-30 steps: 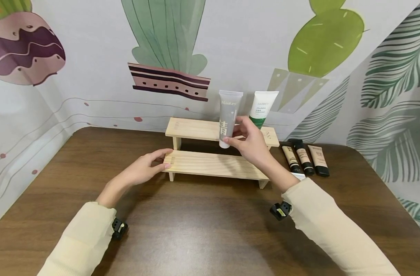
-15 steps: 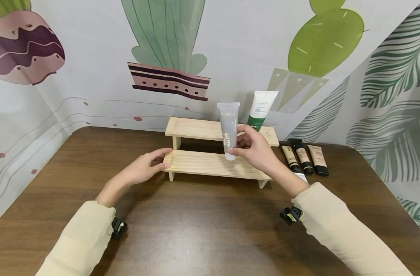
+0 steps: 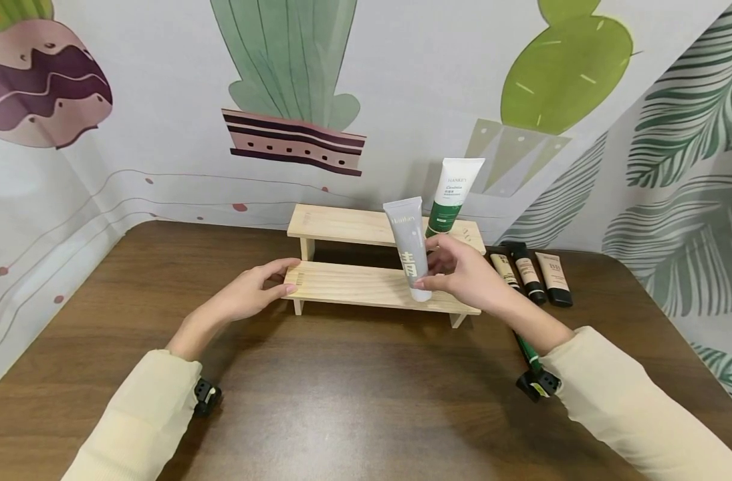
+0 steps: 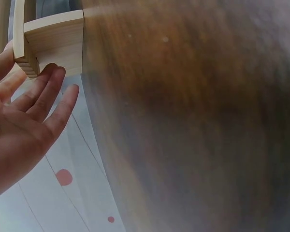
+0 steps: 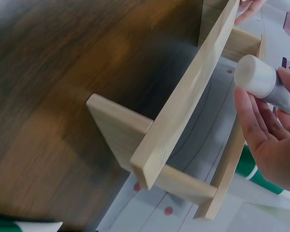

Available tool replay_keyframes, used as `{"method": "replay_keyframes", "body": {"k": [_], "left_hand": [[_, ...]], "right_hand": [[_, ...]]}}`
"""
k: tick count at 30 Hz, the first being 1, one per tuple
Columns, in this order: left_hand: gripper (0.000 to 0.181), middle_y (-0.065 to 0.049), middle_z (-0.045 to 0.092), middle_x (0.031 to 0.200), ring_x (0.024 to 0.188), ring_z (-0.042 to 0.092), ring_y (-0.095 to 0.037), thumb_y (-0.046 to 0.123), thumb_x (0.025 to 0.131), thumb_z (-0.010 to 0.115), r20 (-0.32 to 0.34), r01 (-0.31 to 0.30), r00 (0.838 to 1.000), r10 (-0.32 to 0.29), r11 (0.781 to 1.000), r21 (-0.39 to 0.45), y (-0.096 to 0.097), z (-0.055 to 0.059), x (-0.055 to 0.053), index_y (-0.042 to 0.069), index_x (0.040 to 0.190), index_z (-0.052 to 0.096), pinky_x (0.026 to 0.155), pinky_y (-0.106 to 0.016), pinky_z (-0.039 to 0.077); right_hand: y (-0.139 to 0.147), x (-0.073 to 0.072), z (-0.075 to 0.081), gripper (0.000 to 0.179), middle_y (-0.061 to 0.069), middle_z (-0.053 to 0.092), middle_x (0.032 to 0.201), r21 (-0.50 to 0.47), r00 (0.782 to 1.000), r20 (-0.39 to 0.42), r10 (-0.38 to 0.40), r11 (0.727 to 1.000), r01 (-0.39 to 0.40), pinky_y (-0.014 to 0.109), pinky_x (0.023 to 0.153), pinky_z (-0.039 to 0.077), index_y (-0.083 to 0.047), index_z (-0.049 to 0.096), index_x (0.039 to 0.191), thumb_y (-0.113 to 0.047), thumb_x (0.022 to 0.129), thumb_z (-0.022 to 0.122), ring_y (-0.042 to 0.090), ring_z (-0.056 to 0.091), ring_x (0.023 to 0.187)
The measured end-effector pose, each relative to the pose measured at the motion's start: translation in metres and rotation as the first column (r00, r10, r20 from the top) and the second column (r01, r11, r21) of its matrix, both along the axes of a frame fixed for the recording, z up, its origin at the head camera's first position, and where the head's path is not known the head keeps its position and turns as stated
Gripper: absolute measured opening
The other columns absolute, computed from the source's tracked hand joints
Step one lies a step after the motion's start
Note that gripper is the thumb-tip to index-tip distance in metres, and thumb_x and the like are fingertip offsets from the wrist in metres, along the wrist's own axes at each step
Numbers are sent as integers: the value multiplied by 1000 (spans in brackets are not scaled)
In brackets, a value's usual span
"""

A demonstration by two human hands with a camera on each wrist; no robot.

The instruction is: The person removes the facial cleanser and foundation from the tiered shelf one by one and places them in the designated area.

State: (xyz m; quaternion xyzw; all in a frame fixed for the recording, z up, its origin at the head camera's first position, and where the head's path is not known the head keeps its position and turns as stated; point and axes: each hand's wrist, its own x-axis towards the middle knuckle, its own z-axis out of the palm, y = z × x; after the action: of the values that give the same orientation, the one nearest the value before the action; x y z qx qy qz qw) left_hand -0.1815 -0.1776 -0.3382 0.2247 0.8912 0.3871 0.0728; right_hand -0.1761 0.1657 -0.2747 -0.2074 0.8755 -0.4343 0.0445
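My right hand (image 3: 475,275) pinches a grey squeeze tube (image 3: 408,232), white cap down and slightly tilted, over the right part of the lower board of a two-step wooden display shelf (image 3: 347,283). In the right wrist view the tube's white cap (image 5: 253,76) appears apart from the board. At the shelf's left end, my left hand (image 3: 245,294) holds the lower board between thumb and fingers. The left wrist view shows fingers (image 4: 47,94) under the board's end. A white and green squeeze tube (image 3: 454,187) stands on the upper board at the right.
Several beige tubes with black caps, including a BB cream tube (image 3: 554,275), lie on the brown table (image 3: 341,394) right of the shelf. Another green and white item (image 3: 528,353) lies partly hidden under my right forearm. A patterned cloth (image 3: 179,133) hangs behind.
My right hand has carried the grey tube down, nearer and to the right, from before the upper board to over the lower one. The tube's top now leans left. My left hand stays put.
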Motion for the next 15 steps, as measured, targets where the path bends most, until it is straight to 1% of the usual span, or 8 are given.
{"method": "replay_keyframes", "body": {"k": [5,11,15], "left_hand": [[47,-16,57,114,104,52,-27,18,93,54,-3,-3,1000,3,1000,-8,0,0,0,2,135,39,86,-43,40],[47,-16,56,114,104,52,-27,18,93,54,-1,-7,1000,7,1000,-4,0,-1,-1,2,135,40,87,-44,39],[47,-16,56,113,104,51,-28,18,93,54,11,-12,1000,12,1000,-6,0,-1,-2,3,135,40,87,-43,38]], "right_hand": [[11,3,0,42,14,64,89,-12,1000,28,11,1000,-10,34,71,49,1,52,108,-2,73,75,22,61,82],[27,9,3,42,10,65,88,37,999,52,0,999,-2,36,76,45,-2,55,109,-7,73,76,20,61,81],[39,12,2,41,10,65,87,51,997,73,3,999,-7,35,73,47,-1,55,107,-7,72,76,21,59,80]]}}
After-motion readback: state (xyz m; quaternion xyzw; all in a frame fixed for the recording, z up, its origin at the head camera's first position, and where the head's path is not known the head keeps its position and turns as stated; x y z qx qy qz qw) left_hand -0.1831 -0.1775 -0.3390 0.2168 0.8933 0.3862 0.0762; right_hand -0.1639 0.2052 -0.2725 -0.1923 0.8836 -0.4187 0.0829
